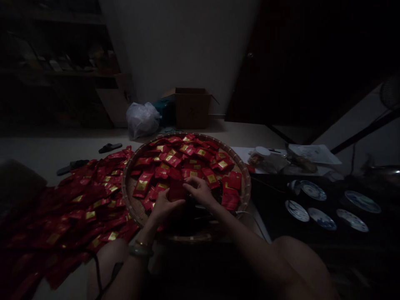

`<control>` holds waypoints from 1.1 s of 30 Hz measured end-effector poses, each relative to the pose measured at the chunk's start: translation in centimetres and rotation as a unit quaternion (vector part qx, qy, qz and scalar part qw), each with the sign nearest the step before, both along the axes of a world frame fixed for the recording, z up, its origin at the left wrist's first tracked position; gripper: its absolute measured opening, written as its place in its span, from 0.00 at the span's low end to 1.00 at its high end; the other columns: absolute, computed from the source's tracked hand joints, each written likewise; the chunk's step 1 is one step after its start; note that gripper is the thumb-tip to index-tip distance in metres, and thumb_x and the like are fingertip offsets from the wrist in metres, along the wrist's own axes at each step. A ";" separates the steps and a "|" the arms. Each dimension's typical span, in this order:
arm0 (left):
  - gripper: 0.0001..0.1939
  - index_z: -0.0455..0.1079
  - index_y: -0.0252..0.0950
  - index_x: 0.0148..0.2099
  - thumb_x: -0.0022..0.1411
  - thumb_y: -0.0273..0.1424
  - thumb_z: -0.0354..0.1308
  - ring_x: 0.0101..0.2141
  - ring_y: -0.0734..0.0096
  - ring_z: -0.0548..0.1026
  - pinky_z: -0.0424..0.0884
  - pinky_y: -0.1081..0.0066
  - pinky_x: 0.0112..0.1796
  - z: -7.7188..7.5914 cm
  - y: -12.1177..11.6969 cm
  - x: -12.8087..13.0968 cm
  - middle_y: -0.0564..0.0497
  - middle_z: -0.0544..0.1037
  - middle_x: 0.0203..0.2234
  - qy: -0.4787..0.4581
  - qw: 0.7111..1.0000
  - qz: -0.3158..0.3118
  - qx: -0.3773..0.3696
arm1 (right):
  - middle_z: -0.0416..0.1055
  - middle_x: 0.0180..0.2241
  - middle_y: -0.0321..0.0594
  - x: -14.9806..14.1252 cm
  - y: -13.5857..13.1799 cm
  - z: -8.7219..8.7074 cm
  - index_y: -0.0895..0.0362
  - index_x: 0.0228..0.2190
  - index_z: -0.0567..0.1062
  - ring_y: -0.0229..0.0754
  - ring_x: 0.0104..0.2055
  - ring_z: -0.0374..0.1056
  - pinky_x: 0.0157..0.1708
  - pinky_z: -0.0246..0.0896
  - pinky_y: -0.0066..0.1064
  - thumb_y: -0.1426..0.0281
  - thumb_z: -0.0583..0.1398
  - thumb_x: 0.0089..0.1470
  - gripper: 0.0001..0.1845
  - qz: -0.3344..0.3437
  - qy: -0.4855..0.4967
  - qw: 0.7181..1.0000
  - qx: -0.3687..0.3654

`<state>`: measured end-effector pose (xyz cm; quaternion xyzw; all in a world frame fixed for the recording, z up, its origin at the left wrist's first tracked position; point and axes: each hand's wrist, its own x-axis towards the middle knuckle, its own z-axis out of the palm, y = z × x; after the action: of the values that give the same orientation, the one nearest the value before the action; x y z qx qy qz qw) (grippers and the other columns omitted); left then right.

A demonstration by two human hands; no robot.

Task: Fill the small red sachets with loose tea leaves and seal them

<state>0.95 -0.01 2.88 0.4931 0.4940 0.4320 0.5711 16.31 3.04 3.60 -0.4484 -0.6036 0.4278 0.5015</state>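
Observation:
Between my two hands is a dark red packet, held up over the near part of a round woven basket. My left hand grips its left edge with thumb and fingers. At its upper right edge, my right hand pinches it with fingertips. Many red packets with gold labels fill the basket behind and beside my hands. A dark object, too dim to name, lies at the basket's near side under my wrists.
A large heap of red packets spreads over the floor at left, by dark slippers. Behind stand a plastic bag and a cardboard box. At right, a dark table bears several blue-and-white plates and a lidded jar.

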 end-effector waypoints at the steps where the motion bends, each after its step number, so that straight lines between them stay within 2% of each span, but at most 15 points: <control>1: 0.24 0.71 0.30 0.40 0.37 0.31 0.69 0.28 0.65 0.77 0.73 0.69 0.31 0.1 0.0 0.0 0.49 0.80 0.28 0.006 1.000 -0.006 0.001 | 0.70 0.28 0.36 -0.1 0.1 -0.1 0.56 0.26 0.70 0.39 0.32 0.66 0.34 0.63 0.31 0.65 0.62 0.42 0.09 0.008 0.021 1.000 -0.019; 4: 0.25 0.71 0.31 0.41 0.37 0.30 0.69 0.31 0.64 0.77 0.73 0.68 0.33 0.1 -0.1 -0.1 0.48 0.80 0.30 0.012 0.999 -0.033 0.006 | 0.71 0.26 0.35 0.1 0.4 0.0 0.57 0.30 0.73 0.38 0.29 0.67 0.31 0.63 0.30 0.66 0.64 0.39 0.13 0.042 0.046 0.996 -0.065; 8: 0.26 0.72 0.31 0.43 0.38 0.28 0.68 0.34 0.61 0.77 0.72 0.67 0.36 -0.4 0.1 -0.2 0.47 0.80 0.33 0.014 0.996 -0.091 0.006 | 0.73 0.26 0.37 1.3 1.1 0.7 0.59 0.27 0.77 0.39 0.29 0.68 0.31 0.62 0.30 0.66 0.64 0.39 0.10 0.025 0.010 0.998 -0.050; 10: 0.25 0.72 0.31 0.41 0.35 0.26 0.68 0.33 0.61 0.77 0.71 0.68 0.35 -0.8 0.3 -0.3 0.48 0.80 0.31 0.032 0.995 -0.097 -0.006 | 0.73 0.26 0.36 2.0 1.4 1.2 0.58 0.36 0.77 0.37 0.28 0.67 0.30 0.62 0.29 0.65 0.63 0.41 0.16 0.024 -0.008 0.999 -0.041; 12: 0.23 0.73 0.31 0.39 0.34 0.25 0.67 0.31 0.62 0.76 0.71 0.69 0.33 -1.1 0.4 -0.3 0.50 0.80 0.29 0.045 0.994 -0.100 -0.017 | 0.72 0.27 0.34 2.4 1.5 1.4 0.57 0.43 0.75 0.36 0.28 0.66 0.29 0.61 0.28 0.64 0.64 0.42 0.24 0.053 -0.036 0.997 -0.037; 14: 0.22 0.73 0.30 0.39 0.35 0.25 0.66 0.31 0.63 0.76 0.70 0.70 0.33 -1.1 0.4 -0.3 0.50 0.80 0.28 0.052 0.992 -0.116 -0.017 | 0.71 0.25 0.33 2.3 1.6 1.5 0.57 0.39 0.77 0.37 0.29 0.65 0.29 0.60 0.27 0.62 0.65 0.42 0.21 0.085 -0.082 0.993 -0.023; 16: 0.21 0.73 0.31 0.39 0.37 0.25 0.65 0.30 0.64 0.76 0.70 0.70 0.32 -0.9 0.2 -0.3 0.51 0.79 0.28 0.071 0.989 -0.133 -0.007 | 0.68 0.22 0.34 2.0 1.8 1.4 0.58 0.26 0.78 0.37 0.28 0.63 0.28 0.57 0.26 0.59 0.65 0.42 0.14 0.093 -0.130 0.987 0.003; 17: 0.20 0.73 0.31 0.38 0.37 0.25 0.65 0.30 0.64 0.75 0.69 0.71 0.31 -0.7 0.2 -0.3 0.52 0.79 0.27 0.084 0.987 -0.138 -0.003 | 0.66 0.21 0.34 1.9 1.9 1.3 0.59 0.20 0.76 0.36 0.27 0.62 0.27 0.56 0.26 0.58 0.64 0.44 0.16 0.090 -0.146 0.985 0.017; 19: 0.21 0.73 0.32 0.39 0.37 0.25 0.66 0.30 0.64 0.75 0.69 0.71 0.31 -0.2 0.0 -0.3 0.53 0.79 0.27 0.106 0.983 -0.150 -0.003 | 0.64 0.19 0.34 1.7 2.1 1.0 0.59 0.16 0.73 0.35 0.25 0.60 0.26 0.53 0.26 0.56 0.62 0.46 0.20 0.081 -0.155 0.984 0.040; 23: 0.23 0.73 0.32 0.39 0.35 0.26 0.68 0.34 0.61 0.75 0.70 0.69 0.35 0.4 0.0 -0.4 0.51 0.80 0.30 0.122 0.980 -0.158 -0.003 | 0.62 0.18 0.33 2.2 2.3 0.6 0.59 0.16 0.72 0.35 0.24 0.59 0.24 0.51 0.26 0.51 0.60 0.47 0.24 0.072 -0.136 0.987 0.054; 28: 0.25 0.72 0.34 0.44 0.40 0.31 0.68 0.40 0.59 0.75 0.71 0.68 0.38 0.8 -0.1 -0.3 0.48 0.79 0.37 0.032 0.994 -0.103 0.003 | 0.66 0.18 0.35 1.7 1.7 0.1 0.58 0.17 0.73 0.35 0.24 0.60 0.24 0.53 0.26 0.51 0.60 0.48 0.23 0.097 -0.152 0.981 0.075; 31: 0.21 0.73 0.33 0.40 0.41 0.31 0.67 0.33 0.63 0.76 0.72 0.70 0.33 0.9 -0.3 -0.4 0.48 0.80 0.31 0.001 0.994 -0.098 -0.043 | 0.70 0.21 0.37 0.5 1.4 -0.1 0.57 0.18 0.75 0.37 0.26 0.64 0.28 0.57 0.27 0.55 0.61 0.49 0.20 0.118 -0.157 0.976 0.090; 33: 0.18 0.73 0.32 0.37 0.39 0.30 0.68 0.27 0.67 0.76 0.71 0.72 0.29 0.8 -0.4 -0.4 0.50 0.79 0.27 -0.006 0.992 -0.104 -0.074 | 0.74 0.25 0.38 0.1 1.4 -0.2 0.57 0.23 0.77 0.39 0.30 0.68 0.31 0.60 0.28 0.57 0.61 0.49 0.17 0.110 -0.147 0.980 0.075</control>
<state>0.52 -0.46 3.73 0.4959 0.4669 0.3358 0.6507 16.43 4.48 3.41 -0.3983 -0.7465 0.3639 0.3894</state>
